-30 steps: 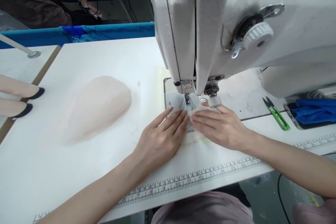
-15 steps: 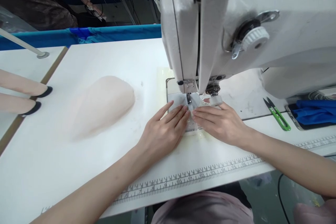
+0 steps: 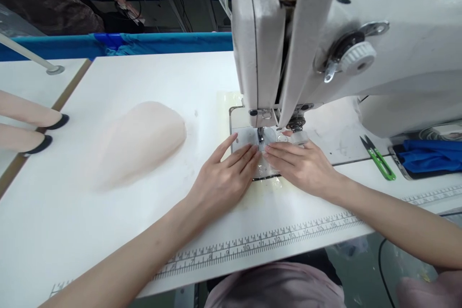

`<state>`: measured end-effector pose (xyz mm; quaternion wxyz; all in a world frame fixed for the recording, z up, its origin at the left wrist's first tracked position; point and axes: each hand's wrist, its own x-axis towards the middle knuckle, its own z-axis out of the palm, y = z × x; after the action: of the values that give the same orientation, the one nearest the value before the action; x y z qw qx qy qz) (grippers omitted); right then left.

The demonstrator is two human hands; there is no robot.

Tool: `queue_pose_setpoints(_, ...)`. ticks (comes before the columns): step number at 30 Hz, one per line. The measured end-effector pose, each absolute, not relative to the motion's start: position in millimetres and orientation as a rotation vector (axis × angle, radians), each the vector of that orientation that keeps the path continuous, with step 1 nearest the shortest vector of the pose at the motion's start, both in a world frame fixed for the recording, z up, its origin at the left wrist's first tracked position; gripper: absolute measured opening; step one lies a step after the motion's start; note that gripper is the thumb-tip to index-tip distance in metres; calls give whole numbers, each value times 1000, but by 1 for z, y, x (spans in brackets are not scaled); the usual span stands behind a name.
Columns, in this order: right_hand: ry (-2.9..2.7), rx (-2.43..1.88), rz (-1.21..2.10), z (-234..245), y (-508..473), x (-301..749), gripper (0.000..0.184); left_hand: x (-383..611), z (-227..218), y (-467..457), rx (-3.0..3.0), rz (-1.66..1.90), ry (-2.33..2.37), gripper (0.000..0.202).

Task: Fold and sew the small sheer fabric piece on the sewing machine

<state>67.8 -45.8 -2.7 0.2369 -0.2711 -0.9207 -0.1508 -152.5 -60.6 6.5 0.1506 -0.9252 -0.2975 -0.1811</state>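
Note:
My left hand (image 3: pixel 231 171) lies flat with its fingers spread, its fingertips just in front of the presser foot (image 3: pixel 261 134) of a white sewing machine (image 3: pixel 267 43). My right hand (image 3: pixel 301 163) rests palm down on the other side, fingers stretched out toward the left fingertips. Both hands press on a thin, see-through piece of material (image 3: pixel 269 134) over the metal needle plate (image 3: pixel 240 118). Its outline is hard to make out, and the fingers cover part of it. On the table to the left lies a pale pink, sheer rounded piece (image 3: pixel 147 139).
Green-handled thread snips (image 3: pixel 378 158) lie at the right beside a phone-like dark object (image 3: pixel 402 163) under blue cloth (image 3: pixel 429 154). A printed ruler (image 3: pixel 249 248) runs along the front edge. Two skin-coloured tubular shapes with dark ends (image 3: pixel 31 108) reach in from the left.
The view has shifted slightly, so the machine head appears farther right. Both hands stay close to the presser foot, nearly in the same pose. Less of the see-through material shows around the foot.

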Motion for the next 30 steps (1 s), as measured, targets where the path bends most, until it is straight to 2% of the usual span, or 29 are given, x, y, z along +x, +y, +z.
queue_pose_setpoints(16, -2516, -704, -457, -2, -47, 68, 20, -148, 10, -70, -2643, -572, -917, 27)
queue_pose_setpoints(30, -2519, -806, -502, -2, -42, 65, 26, -150, 6, -58, -2614, -576, -941, 31)
